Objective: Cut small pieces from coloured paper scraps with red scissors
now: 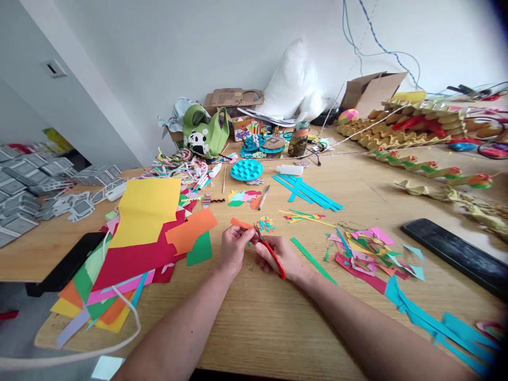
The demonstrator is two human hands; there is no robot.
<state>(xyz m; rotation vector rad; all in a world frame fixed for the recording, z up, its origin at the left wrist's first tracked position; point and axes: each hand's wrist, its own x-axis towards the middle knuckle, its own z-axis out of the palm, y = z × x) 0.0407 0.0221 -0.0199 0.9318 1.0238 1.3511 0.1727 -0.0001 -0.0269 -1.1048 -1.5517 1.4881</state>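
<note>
My left hand (233, 247) pinches a narrow orange paper strip (239, 223) between thumb and fingers. In my right hand (283, 254) is a pair of scissors (274, 257) with red handles, its blades at the right end of the strip. Just beyond the blades lies a small pile of tiny blue, yellow and orange paper bits (266, 224). A green paper strip (313, 260) rests to the right of my right hand. Left of my left hand are an orange sheet (191, 230) and a green piece (200, 250).
Stacked coloured paper (145, 211) covers the left side. Blue strips (307, 191), a pen (264, 198) and a white bottle (289, 170) lie ahead. Paper scraps (369, 248) and a phone (456, 256) are on the right. A green panda bag (204, 135) stands behind.
</note>
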